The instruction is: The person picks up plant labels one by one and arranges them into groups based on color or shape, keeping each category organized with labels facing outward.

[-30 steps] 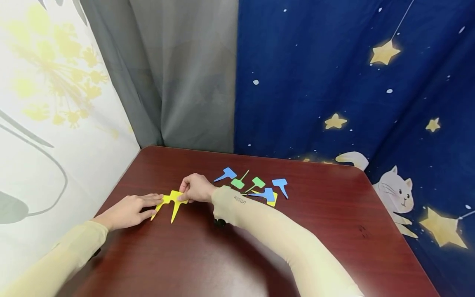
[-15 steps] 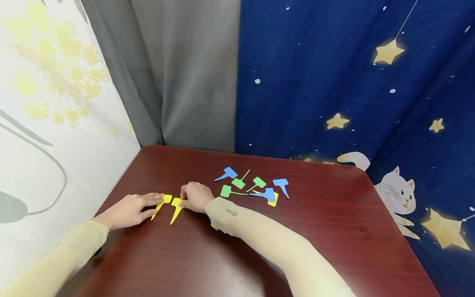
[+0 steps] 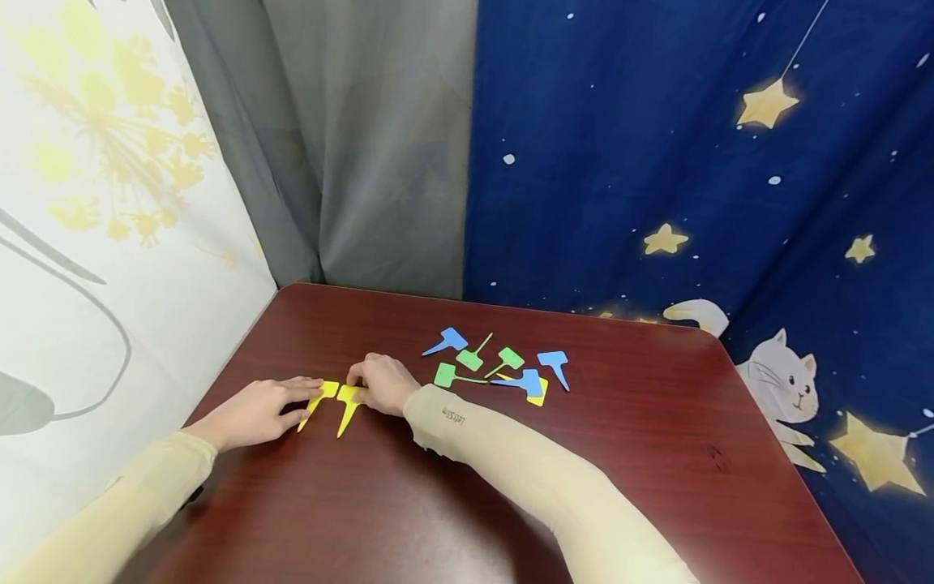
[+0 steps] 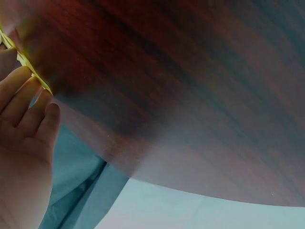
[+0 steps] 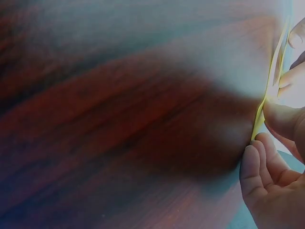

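Two yellow T-shaped plant labels lie side by side on the dark red table [image 3: 452, 487], their points toward the person. On the left yellow plant label [image 3: 330, 389] rest the nearly straight fingers of my left hand [image 3: 266, 412]. My right hand [image 3: 385, 384] has its fingers curled and pinches the right edge of the right yellow plant label [image 3: 347, 415]. The heads of both labels sit very close together. In the right wrist view, thumb and fingertips of the right hand [image 5: 281, 186] meet at a thin yellow edge [image 5: 258, 119].
Right of the right hand lies a loose group: several green labels [image 3: 445, 374], several blue labels [image 3: 553, 359] and one yellow label [image 3: 538, 394] partly under a blue one. A white wall [image 3: 146, 324] borders the table on the left, curtains [image 3: 394, 203] behind.
The right hand moved slightly toward the person with the right yellow label, separating it a little from the left one, then slightly back left. The left hand stayed in place.
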Motion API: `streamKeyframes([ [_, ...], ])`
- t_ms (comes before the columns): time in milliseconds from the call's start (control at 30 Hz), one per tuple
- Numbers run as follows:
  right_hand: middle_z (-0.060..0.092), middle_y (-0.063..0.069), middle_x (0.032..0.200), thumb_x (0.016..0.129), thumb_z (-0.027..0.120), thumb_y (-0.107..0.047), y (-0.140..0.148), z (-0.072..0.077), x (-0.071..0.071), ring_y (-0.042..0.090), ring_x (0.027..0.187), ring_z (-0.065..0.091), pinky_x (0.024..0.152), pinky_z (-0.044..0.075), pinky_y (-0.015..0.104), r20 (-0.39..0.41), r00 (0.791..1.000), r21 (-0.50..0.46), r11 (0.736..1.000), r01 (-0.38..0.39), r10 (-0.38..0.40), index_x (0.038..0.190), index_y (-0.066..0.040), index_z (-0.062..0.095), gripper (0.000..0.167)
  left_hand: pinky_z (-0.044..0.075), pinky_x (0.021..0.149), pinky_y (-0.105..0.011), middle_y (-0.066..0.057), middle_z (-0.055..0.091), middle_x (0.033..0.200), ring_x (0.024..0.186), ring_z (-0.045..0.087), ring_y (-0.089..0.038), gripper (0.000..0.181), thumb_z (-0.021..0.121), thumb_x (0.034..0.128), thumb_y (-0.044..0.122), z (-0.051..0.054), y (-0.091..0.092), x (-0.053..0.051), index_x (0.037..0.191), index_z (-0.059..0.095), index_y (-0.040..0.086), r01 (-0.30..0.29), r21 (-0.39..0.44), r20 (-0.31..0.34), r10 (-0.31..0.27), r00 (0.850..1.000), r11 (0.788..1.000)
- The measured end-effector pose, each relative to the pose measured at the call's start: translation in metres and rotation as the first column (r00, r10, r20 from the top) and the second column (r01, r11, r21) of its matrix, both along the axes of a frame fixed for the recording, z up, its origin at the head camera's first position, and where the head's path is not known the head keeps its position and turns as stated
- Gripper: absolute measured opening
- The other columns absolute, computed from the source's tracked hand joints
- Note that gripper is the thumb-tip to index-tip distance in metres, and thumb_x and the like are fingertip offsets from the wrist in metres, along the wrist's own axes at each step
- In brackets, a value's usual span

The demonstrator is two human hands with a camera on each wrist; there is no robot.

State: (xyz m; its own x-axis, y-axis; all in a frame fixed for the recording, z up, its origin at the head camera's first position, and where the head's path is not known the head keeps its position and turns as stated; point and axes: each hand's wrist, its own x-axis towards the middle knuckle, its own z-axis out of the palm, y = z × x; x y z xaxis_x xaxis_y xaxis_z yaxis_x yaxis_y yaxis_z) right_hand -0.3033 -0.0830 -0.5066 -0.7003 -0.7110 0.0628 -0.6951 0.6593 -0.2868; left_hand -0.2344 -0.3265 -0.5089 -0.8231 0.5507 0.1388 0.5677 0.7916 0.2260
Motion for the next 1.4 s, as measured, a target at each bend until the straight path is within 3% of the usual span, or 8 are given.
streamKeyframes([
  [367, 0.06, -0.011, 0.096, 0.092, 0.076, -0.029, 0.0, -0.001, -0.006, 0.002, 0.08, 0.049, 0.069, 0.041, 0.014, 0.017, 1.0, -0.025, 1.0, -0.001, 0.002, 0.112, -0.026, 0.075, 0.02, 0.053, 0.092, -0.049, -0.009, 0.06, 0.14, 0.125, 0.06, -0.029, 0.034, 0.07, 0.0928, 0.016, 0.003, 0.0, -0.003, 0.126, 0.072, 0.008, -0.019, -0.003, -0.012, 0.019, 1.0, 1.0],
  [533, 0.059, -0.01, 0.097, 0.094, 0.073, -0.035, 0.005, 0.004, -0.007, 0.001, 0.08, 0.05, 0.068, 0.042, 0.014, 0.057, 0.998, -0.083, 0.996, 0.016, -0.011, 0.115, -0.026, 0.073, 0.023, 0.05, 0.096, -0.053, -0.011, 0.058, 0.142, 0.128, 0.056, -0.035, 0.032, 0.069, 0.0925, 0.013, 0.01, 0.002, -0.005, 0.124, 0.072, 0.008, -0.039, 0.011, -0.068, 0.04, 0.997, 0.999],
  [667, 0.058, -0.009, 0.098, 0.095, 0.071, -0.037, 0.015, 0.015, -0.01, 0.002, 0.079, 0.052, 0.067, 0.044, 0.015, 0.05, 0.998, -0.092, 0.995, 0.034, -0.03, 0.114, -0.025, 0.072, 0.023, 0.048, 0.099, -0.055, -0.011, 0.06, 0.138, 0.128, 0.055, -0.037, 0.033, 0.07, 0.091, 0.011, 0.016, 0.01, -0.005, 0.124, 0.072, 0.007, -0.011, 0.025, -0.11, 0.014, 0.994, 1.0],
  [900, 0.059, -0.008, 0.106, 0.097, 0.069, -0.034, 0.041, 0.038, -0.018, 0.005, 0.083, 0.053, 0.076, 0.047, 0.018, 0.0, 1.0, 0.054, 0.998, 0.016, -0.016, 0.12, -0.023, 0.07, 0.025, 0.05, 0.098, -0.05, -0.012, 0.061, 0.138, 0.128, 0.057, -0.03, 0.036, 0.073, 0.0914, 0.014, 0.012, 0.027, 0.002, 0.127, 0.071, 0.007, 0.082, 0.01, -0.082, -0.081, 0.993, 0.997],
  [1100, 0.059, -0.004, 0.104, 0.097, 0.069, -0.032, 0.072, 0.055, -0.024, 0.01, 0.084, 0.054, 0.072, 0.048, 0.025, -0.039, 0.998, 0.153, 0.987, -0.043, 0.05, 0.121, -0.021, 0.07, 0.027, 0.05, 0.099, -0.048, -0.011, 0.058, 0.142, 0.132, 0.054, -0.028, 0.041, 0.072, 0.0939, 0.021, 0.005, 0.037, 0.006, 0.132, 0.068, 0.008, 0.12, -0.017, -0.027, -0.12, 0.992, 0.993],
  [1400, 0.064, 0.003, 0.109, 0.095, 0.071, -0.026, 0.139, 0.062, -0.016, 0.015, 0.092, 0.056, 0.075, 0.05, 0.03, -0.011, 0.996, 0.143, 0.986, -0.087, 0.089, 0.116, -0.017, 0.074, 0.022, 0.048, 0.102, -0.048, -0.009, 0.054, 0.147, 0.136, 0.05, -0.027, 0.047, 0.071, 0.0952, 0.033, 0.0, 0.043, 0.007, 0.136, 0.065, 0.009, 0.114, 0.003, -0.026, -0.114, 0.993, 0.993],
])
